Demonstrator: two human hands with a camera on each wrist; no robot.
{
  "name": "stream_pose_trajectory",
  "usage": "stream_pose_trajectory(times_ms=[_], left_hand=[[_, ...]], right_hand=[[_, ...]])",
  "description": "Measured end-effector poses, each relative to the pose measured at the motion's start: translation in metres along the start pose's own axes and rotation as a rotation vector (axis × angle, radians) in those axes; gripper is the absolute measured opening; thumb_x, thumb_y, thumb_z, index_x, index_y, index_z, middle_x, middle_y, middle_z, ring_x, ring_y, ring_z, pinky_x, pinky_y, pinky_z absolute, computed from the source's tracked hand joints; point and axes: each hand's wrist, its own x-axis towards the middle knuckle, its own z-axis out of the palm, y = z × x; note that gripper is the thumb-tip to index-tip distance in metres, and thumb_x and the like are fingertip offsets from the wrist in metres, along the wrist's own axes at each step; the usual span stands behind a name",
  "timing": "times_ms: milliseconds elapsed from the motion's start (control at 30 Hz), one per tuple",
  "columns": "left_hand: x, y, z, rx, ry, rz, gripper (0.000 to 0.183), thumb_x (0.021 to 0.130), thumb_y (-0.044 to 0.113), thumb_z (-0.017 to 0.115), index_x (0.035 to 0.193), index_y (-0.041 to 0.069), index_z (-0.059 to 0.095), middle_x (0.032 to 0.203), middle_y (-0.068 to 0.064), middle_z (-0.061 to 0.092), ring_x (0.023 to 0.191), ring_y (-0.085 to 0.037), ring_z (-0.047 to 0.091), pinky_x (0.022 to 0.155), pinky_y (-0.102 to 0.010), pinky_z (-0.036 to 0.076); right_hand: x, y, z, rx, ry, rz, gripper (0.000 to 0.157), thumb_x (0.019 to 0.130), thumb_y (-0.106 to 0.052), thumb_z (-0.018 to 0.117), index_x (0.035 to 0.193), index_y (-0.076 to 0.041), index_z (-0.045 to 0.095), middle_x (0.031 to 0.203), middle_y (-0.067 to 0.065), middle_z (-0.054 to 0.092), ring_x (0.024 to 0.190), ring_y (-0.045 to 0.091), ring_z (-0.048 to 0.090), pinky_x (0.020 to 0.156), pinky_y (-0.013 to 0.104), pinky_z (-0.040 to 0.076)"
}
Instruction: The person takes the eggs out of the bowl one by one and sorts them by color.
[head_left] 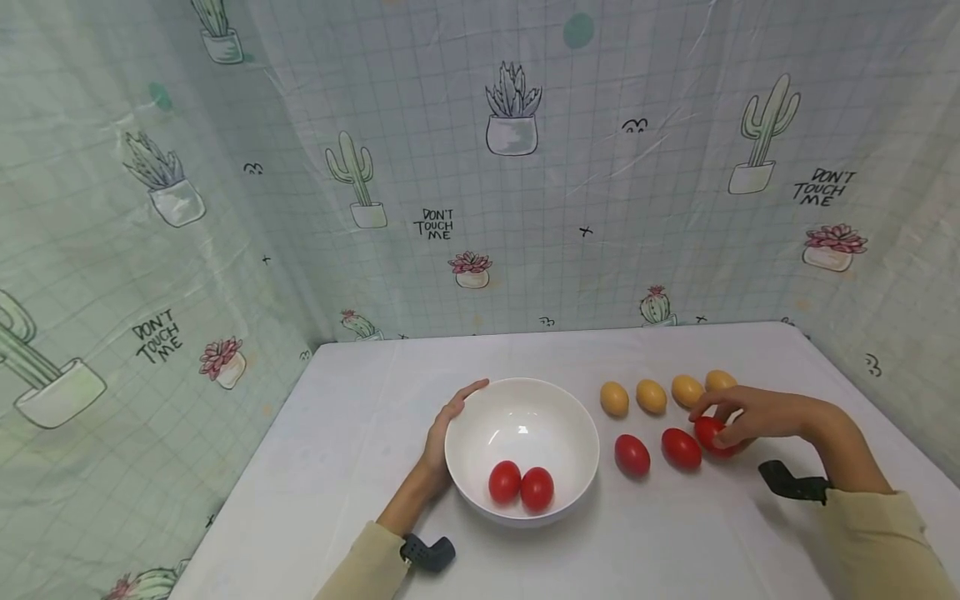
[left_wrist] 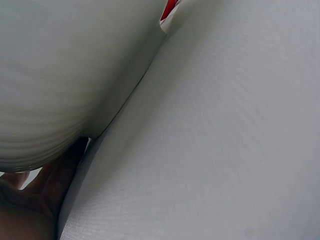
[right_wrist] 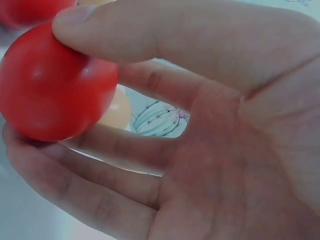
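Observation:
My left hand (head_left: 442, 433) rests against the outer left side of a white bowl (head_left: 522, 400), with its fingers stretched along the wall. Two smooth red egg-shaped pieces (head_left: 506, 482) lie side by side inside, near the bowl's front. In the left wrist view the bowl's outer wall (left_wrist: 65, 75) covers much of the hand. Over on the right, my right hand (head_left: 772, 412) pinches another red egg-shaped piece (right_wrist: 55, 85) between thumb and fingertips. Two more red pieces (head_left: 681, 449) lie on the table to the left of that hand.
Several yellow egg-shaped pieces (head_left: 651, 397) form a row behind the red ones, the rightmost close behind my right hand. The white table (head_left: 360, 417) meets a cloth backdrop (head_left: 525, 208) printed with cacti along its back. A dark wrist strap (head_left: 427, 552) sits on my left arm.

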Motion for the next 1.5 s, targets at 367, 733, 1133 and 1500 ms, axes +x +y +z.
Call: stream_pose_trajectory(times_ms=[367, 733, 1133, 1500], left_hand=[[0.000, 0.002, 0.002, -0.011, 0.016, -0.020, 0.057, 0.107, 0.043, 0.013, 0.158, 0.032, 0.037, 0.159, -0.005, 0.047, 0.140, -0.020, 0.055, 0.107, -0.030, 0.053], [0.000, -0.001, 0.001, -0.008, 0.016, -0.017, 0.057, 0.108, 0.043, 0.012, 0.158, 0.031, 0.036, 0.159, -0.004, 0.047, 0.139, -0.017, 0.056, 0.108, -0.030, 0.052], [-0.001, 0.001, 0.002, 0.011, 0.024, -0.014, 0.057, 0.107, 0.043, 0.012, 0.157, 0.035, 0.038, 0.159, -0.001, 0.047, 0.141, -0.019, 0.054, 0.109, -0.030, 0.052], [0.000, 0.001, 0.003, 0.003, 0.022, -0.018, 0.057, 0.108, 0.041, 0.011, 0.158, 0.033, 0.036, 0.159, -0.002, 0.048, 0.140, -0.019, 0.055, 0.108, -0.031, 0.052]], right_hand=[[0.002, 0.003, -0.001, 0.019, 0.010, 0.025, 0.044, 0.091, -0.014, 0.072, 0.132, -0.003, 0.060, 0.115, 0.012, 0.063, 0.098, 0.022, 0.062, 0.085, 0.043, 0.062], [0.001, 0.005, -0.003, 0.022, 0.022, 0.052, 0.042, 0.094, -0.013, 0.067, 0.132, 0.001, 0.058, 0.117, 0.014, 0.063, 0.096, 0.022, 0.064, 0.084, 0.045, 0.063], [-0.001, 0.005, -0.006, 0.013, 0.007, 0.067, 0.051, 0.091, -0.013, 0.071, 0.138, -0.001, 0.054, 0.123, 0.017, 0.061, 0.106, 0.024, 0.060, 0.086, 0.048, 0.063], [-0.009, 0.003, -0.013, -0.023, 0.022, 0.044, 0.055, 0.091, -0.015, 0.071, 0.140, 0.002, 0.051, 0.123, 0.020, 0.063, 0.107, 0.024, 0.062, 0.086, 0.051, 0.062]])
